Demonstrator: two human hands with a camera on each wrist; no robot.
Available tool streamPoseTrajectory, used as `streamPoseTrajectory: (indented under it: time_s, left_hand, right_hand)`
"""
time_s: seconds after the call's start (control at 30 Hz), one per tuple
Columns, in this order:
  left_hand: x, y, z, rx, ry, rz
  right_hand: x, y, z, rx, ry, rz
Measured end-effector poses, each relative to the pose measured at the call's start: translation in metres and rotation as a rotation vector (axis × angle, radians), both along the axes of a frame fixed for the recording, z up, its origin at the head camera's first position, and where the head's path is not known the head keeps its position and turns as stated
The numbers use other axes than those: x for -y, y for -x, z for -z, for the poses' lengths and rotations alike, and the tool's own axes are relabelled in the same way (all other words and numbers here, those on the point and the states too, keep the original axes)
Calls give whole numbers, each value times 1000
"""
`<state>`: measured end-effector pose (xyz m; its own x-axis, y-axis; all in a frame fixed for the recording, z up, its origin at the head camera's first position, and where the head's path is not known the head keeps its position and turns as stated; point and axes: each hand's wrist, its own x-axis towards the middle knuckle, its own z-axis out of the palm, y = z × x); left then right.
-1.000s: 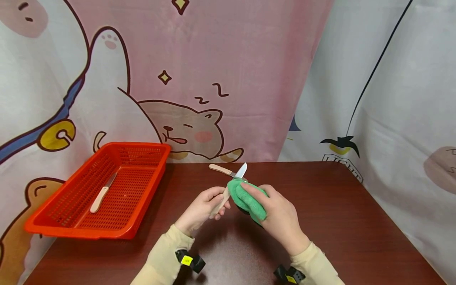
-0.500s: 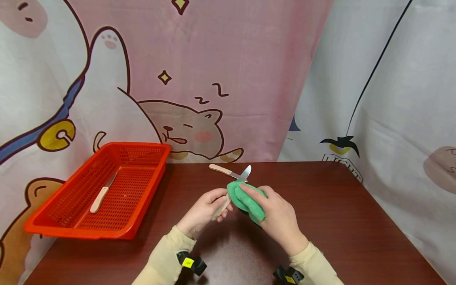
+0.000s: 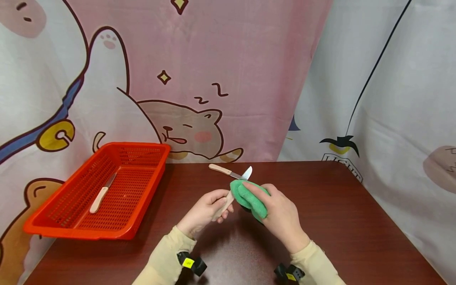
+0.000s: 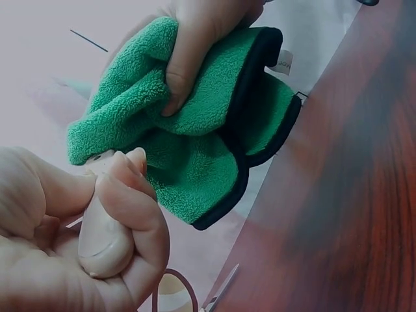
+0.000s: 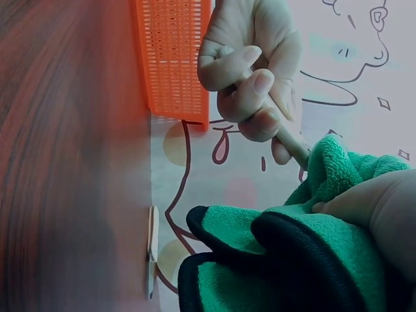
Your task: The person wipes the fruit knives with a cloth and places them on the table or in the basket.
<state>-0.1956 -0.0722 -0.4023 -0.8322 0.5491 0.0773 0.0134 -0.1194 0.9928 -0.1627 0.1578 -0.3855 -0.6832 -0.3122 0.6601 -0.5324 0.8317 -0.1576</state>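
Observation:
My left hand (image 3: 208, 208) grips the pale handle of a knife (image 3: 223, 207), its fingers curled round it, as the left wrist view also shows. The blade points up and away to the right, its tip poking out past a green cloth (image 3: 249, 200). My right hand (image 3: 281, 213) holds that folded cloth around the blade, thumb pressed into it in the left wrist view. Dark edging and a small tag (image 4: 283, 62) show on the cloth. Much of the blade is hidden inside it. Behind the hands, a second knife (image 3: 220, 169) with a pale handle lies on the table.
A red-orange perforated basket (image 3: 132, 233) stands at the left of the brown table (image 3: 342, 221), with another pale-handled knife (image 3: 101, 198) in it. A curtain (image 3: 249, 79) with cartoon prints hangs behind the table's far edge.
The held knife has tipped slightly to the right, and both hands have shifted a little. The cloth has slid slightly along the blade toward the tip. Basket and other knives have stayed put.

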Motion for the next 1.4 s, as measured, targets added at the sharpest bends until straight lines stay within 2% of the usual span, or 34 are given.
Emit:
streamPoseTrajectory:
  time_s: [0.23,0.67,0.93,1.2,1.4]
  left_hand:
    - [0,0,1,-13,2,15]
    - [0,0,1,16,12,42]
    - [-1,0,1,-15,27,46]
    - [0,1,1,-5,5,75]
    - [0,1,2,-37,24,71]
  right_hand:
    - [-4,1,-2,22,7,26]
    - [-15,4,-6,25,24,65]
    - [-19,5,-8,18,41,76]
    - [-23,6,-9,35,44,96]
    - [-25,7,-10,44,49,102]
